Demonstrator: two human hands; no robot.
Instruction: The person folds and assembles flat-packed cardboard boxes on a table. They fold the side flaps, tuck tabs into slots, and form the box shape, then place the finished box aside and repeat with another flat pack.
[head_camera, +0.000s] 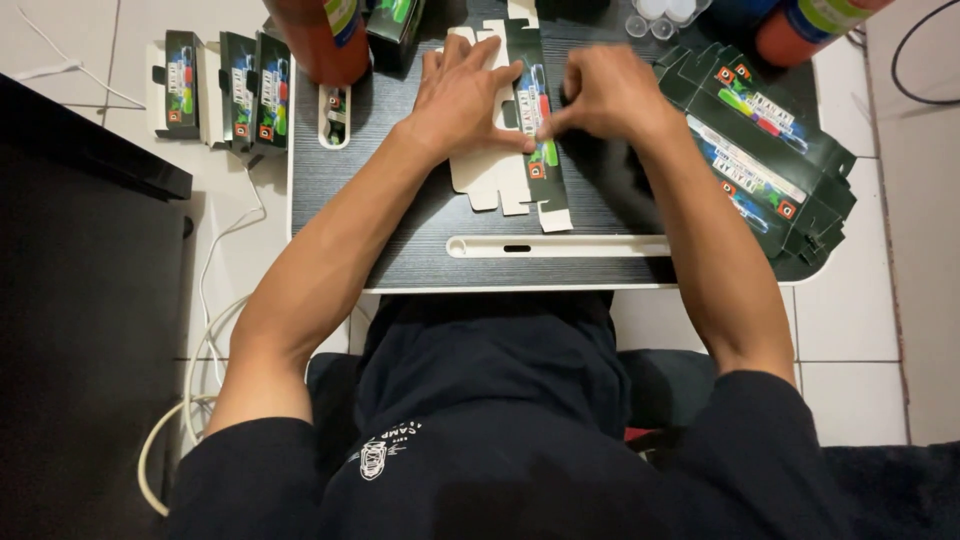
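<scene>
From the head camera, the left hand (462, 95) lies flat with fingers spread, pressing on an unfolded carton blank (520, 130) at the middle of the dark table (400, 220). The right hand (605, 95) curls knuckles-up, its fingertips seemingly pinching the blank's printed strip. The blank's long axis runs away from the person, tilted slightly.

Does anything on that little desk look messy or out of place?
Mostly orderly. The stack of flat cartons at the desk's right edge is fanned unevenly and overhangs it. A loose white cable trails across the floor.
</scene>
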